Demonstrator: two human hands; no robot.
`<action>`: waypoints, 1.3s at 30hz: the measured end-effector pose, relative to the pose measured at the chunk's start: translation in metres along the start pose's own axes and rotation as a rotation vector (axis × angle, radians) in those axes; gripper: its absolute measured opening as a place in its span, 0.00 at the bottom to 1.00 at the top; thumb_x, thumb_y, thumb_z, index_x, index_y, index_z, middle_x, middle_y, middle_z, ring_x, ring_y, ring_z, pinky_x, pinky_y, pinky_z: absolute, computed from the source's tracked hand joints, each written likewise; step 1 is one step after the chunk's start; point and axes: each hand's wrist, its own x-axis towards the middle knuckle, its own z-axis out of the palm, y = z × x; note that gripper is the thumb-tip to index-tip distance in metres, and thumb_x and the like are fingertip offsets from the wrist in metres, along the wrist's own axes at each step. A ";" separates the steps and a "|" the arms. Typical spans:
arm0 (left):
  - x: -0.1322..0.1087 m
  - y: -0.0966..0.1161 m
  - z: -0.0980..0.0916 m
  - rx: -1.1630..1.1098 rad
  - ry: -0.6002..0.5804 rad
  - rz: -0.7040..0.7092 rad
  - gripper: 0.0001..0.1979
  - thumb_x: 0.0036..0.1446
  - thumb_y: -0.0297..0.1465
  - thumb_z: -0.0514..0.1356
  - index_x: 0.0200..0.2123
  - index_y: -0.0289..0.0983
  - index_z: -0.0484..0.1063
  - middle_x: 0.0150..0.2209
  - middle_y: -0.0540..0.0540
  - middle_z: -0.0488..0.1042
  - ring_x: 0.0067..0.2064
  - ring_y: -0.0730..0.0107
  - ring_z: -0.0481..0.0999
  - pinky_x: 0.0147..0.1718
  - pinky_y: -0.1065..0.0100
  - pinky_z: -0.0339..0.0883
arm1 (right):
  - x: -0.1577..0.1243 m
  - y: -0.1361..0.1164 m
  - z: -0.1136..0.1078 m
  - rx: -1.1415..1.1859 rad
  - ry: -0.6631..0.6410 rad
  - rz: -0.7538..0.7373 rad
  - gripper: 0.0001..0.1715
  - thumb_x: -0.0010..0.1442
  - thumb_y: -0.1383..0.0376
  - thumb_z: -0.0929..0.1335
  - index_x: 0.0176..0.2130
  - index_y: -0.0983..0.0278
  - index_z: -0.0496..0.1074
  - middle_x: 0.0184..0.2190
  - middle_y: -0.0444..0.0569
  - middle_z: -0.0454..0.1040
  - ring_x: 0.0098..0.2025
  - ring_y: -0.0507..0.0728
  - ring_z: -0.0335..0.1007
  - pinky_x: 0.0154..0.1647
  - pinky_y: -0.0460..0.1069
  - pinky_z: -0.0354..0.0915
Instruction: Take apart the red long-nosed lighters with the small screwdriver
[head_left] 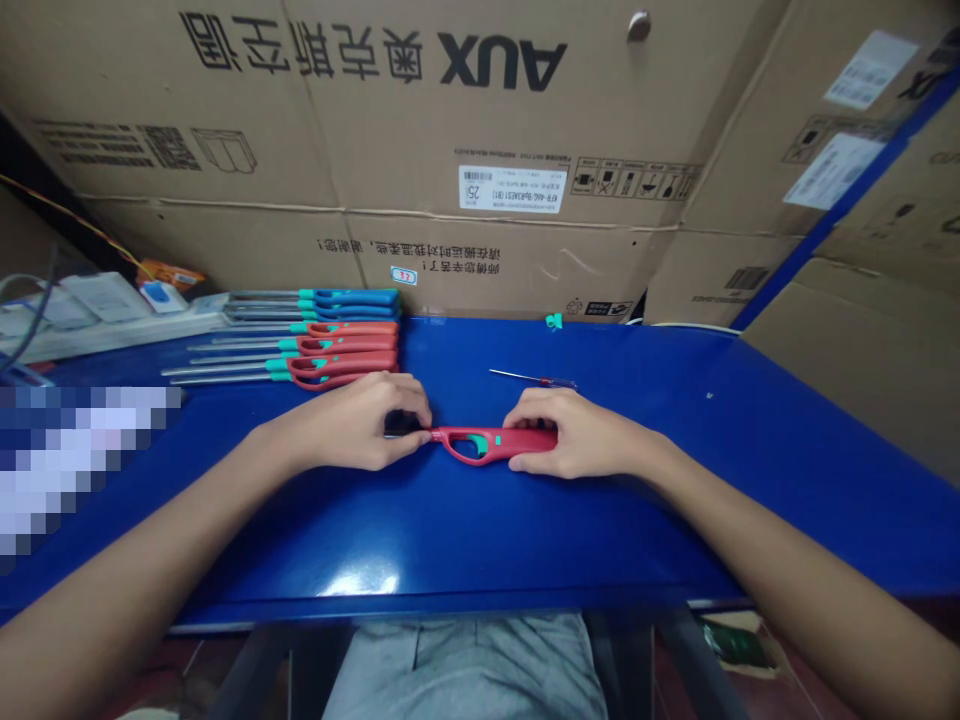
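A red lighter body with a teal trigger lies on the blue table, held at both ends. My right hand is closed round its right end. My left hand is closed on its left end, where a dark part shows between the fingers. Behind my left hand lies a row of finished long-nosed lighters, red ones in front and blue ones behind, metal tubes pointing left.
A thin screwdriver lies just beyond my right hand. A small teal piece sits at the table's back edge. Large cardboard boxes wall in the back and right. Packets and a power strip lie at the far left.
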 end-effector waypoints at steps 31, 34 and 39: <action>0.001 0.000 0.000 0.019 -0.008 -0.005 0.08 0.57 0.31 0.58 0.33 0.37 0.76 0.34 0.46 0.76 0.35 0.66 0.74 0.37 0.67 0.66 | -0.002 -0.001 -0.001 -0.023 -0.037 0.023 0.19 0.56 0.58 0.71 0.45 0.64 0.73 0.40 0.50 0.72 0.39 0.57 0.68 0.42 0.52 0.63; 0.001 0.000 0.001 0.007 -0.013 -0.007 0.07 0.56 0.30 0.58 0.33 0.37 0.76 0.34 0.45 0.76 0.36 0.66 0.75 0.37 0.68 0.67 | -0.002 -0.001 -0.002 -0.017 -0.039 0.026 0.18 0.56 0.58 0.72 0.45 0.64 0.74 0.40 0.50 0.72 0.39 0.57 0.69 0.42 0.52 0.63; 0.000 0.001 0.000 0.005 -0.010 -0.004 0.07 0.56 0.31 0.58 0.34 0.37 0.77 0.34 0.45 0.76 0.36 0.66 0.75 0.37 0.68 0.67 | -0.001 -0.001 -0.003 -0.019 -0.045 0.033 0.19 0.56 0.58 0.72 0.45 0.64 0.74 0.40 0.50 0.72 0.38 0.57 0.69 0.42 0.52 0.63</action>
